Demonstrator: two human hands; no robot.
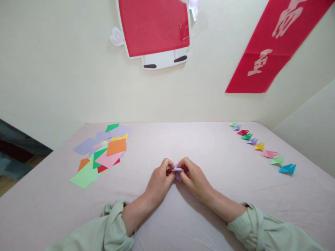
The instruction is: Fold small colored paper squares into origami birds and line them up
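A small folded piece of lilac origami paper (178, 169) is pinched between both hands, above the middle of the table. My left hand (161, 179) grips its left side with thumb and fingers. My right hand (195, 177) holds the right side in the same sort of pinch. The fingertips cover part of the paper, so its full shape is hidden. Both forearms rest near the table, green sleeves rolled back.
On the left lies a loose pile of coloured paper squares (116, 147). A slanting row of several folded paper figures, with a blue one (288, 169) nearest, runs along the right. The pale cloth-covered table (167, 139) meets a wall behind.
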